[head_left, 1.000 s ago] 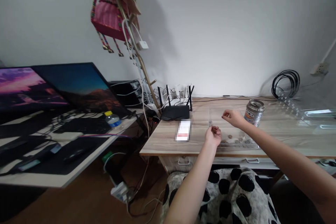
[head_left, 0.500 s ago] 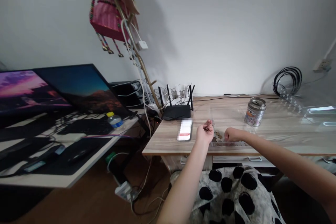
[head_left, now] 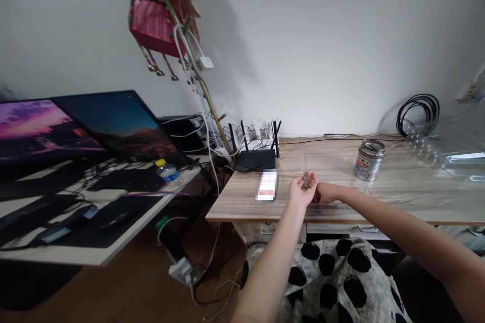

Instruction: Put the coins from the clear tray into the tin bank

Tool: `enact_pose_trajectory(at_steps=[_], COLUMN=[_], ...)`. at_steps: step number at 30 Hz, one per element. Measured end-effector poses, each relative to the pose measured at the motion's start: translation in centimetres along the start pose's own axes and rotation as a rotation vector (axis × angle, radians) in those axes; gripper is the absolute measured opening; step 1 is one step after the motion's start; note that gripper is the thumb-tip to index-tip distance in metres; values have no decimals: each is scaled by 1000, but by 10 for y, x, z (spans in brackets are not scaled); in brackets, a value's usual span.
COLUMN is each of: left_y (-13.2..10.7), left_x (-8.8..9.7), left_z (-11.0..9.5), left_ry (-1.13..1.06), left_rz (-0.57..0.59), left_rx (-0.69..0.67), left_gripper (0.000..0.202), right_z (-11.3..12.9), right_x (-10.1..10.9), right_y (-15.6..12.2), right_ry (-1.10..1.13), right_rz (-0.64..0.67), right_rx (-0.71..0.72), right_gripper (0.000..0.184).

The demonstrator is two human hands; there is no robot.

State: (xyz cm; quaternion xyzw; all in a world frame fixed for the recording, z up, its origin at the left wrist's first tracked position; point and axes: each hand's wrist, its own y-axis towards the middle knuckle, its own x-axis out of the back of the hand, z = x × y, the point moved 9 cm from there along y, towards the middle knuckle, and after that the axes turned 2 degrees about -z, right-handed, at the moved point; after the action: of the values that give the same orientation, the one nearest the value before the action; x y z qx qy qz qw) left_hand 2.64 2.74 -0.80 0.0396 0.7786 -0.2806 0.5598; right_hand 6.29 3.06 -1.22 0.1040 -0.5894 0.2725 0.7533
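Palm up and cupped, my left hand holds a few coins against its curled fingers. My right hand is close beside it on the right, back upward and fingers curled down over the front of a clear plastic tray on the wooden desk. Its fingertips are mostly hidden, so what they grip cannot be made out. The loose coins on the tray are covered by my hands now. A printed metal tin with a slot in its lid stands upright to the right of the tray.
A lit phone lies left of my hands, in front of a black router. At the back right are coiled black cable and clear plastic sheeting. Another desk on the left carries monitors and a bottle.
My right hand has moved left, close to my left hand, covering the loose coins. My left hand has opened slightly and turned, so coins show in its palm.
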Motion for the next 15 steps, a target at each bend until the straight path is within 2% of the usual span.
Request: enact_pose_trajectory(at_steps=[4,6,8,13,15], left_y=[1,2,3,6,4], left_x=[1,4,6,8,4], left_z=[-2,-4,-4,11,12], left_ry=[15,26,45,96,51], left_rz=[-1,-6,-15,-63,-55], left_rx=[-8,-19,-34,5,9], left_gripper=[19,19,20,20,18], right_z=[-5,-13,-24,-44,-47], right_x=[-4,0,16,81,93], right_y=[2,-2,-7,-13,-12], right_ry=[62,111,167,284,299], right_rz=[16,14,-45,-330,-407], right_rx=[-18,-47,-85,-122,-129], right_gripper=[8,7,11,30,33])
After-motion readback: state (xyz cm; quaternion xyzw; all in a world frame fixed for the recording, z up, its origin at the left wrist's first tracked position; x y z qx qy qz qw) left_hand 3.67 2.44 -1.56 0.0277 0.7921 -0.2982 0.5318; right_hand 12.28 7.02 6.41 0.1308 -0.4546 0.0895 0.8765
